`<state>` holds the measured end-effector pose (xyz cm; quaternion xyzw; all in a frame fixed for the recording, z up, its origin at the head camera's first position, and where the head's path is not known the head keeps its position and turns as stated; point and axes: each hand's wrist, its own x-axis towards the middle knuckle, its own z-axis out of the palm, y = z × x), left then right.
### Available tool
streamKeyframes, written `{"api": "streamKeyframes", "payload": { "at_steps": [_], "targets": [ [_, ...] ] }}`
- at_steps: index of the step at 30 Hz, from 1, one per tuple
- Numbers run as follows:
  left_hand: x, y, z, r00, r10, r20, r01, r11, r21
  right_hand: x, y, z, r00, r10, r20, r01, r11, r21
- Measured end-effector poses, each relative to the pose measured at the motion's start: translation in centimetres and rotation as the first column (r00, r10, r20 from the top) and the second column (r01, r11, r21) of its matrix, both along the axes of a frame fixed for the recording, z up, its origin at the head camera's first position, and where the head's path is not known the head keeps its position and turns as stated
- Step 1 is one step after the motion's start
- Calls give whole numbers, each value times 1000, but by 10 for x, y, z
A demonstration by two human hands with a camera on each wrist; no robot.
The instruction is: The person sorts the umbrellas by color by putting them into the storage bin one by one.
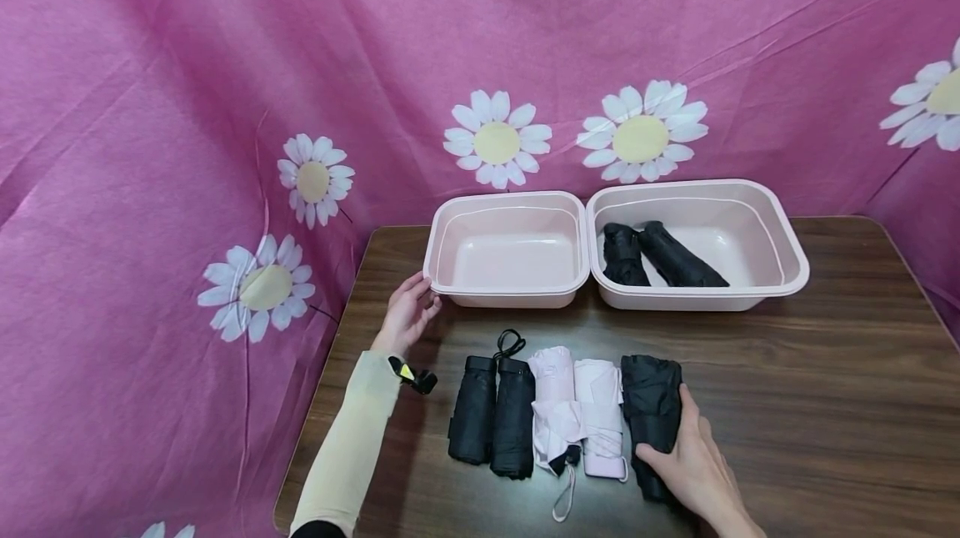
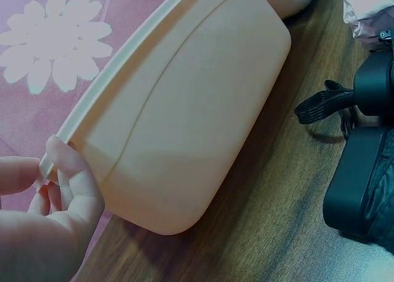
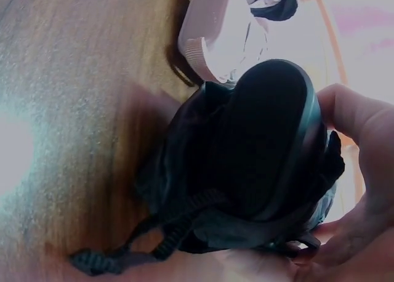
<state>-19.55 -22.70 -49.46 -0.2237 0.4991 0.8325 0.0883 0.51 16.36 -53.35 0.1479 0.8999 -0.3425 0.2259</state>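
Several folded umbrellas lie in a row on the table. My right hand (image 1: 697, 463) grips the rightmost one, a black umbrella (image 1: 651, 404), thumb on one side and fingers on the other. In the right wrist view the end of that umbrella (image 3: 271, 134) and its strap face the camera. Beside it lie a white-pink umbrella (image 1: 600, 413), a pink umbrella (image 1: 553, 388) and two black umbrellas (image 1: 472, 413). My left hand (image 1: 408, 311) pinches the front left corner rim of the left bin (image 1: 506, 300), as the left wrist view shows closely.
A second pale pink bin (image 1: 682, 302) stands close to the right of the first, with two black folded umbrellas (image 1: 678, 258) inside. Behind both hangs a pink cloth (image 1: 420, 46) with daisies. The wooden table (image 1: 847, 371) extends to the right.
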Motion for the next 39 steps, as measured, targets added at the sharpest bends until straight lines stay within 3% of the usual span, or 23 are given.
{"api": "streamKeyframes", "payload": {
  "at_steps": [10,21,25,31,39],
  "targets": [
    [0,1,1,1000,-1,6,1,1000,-14,1,2,8,998,24,-57,-26,998,-50],
    [1,0,2,1000,0,20,1,1000,-14,0,3,25,985,-28,-170,21,999,-44],
    [0,0,2,1000,-6,11,7,1000,-6,-1,4,31,964,-58,-260,47,998,-49],
    [0,0,2,1000,-4,12,4,1000,-2,-2,8,43,907,-119,-404,91,992,-89],
    [0,-1,1,1000,-2,11,2,1000,3,-6,14,59,859,-164,-485,135,986,-94]
  ]
}}
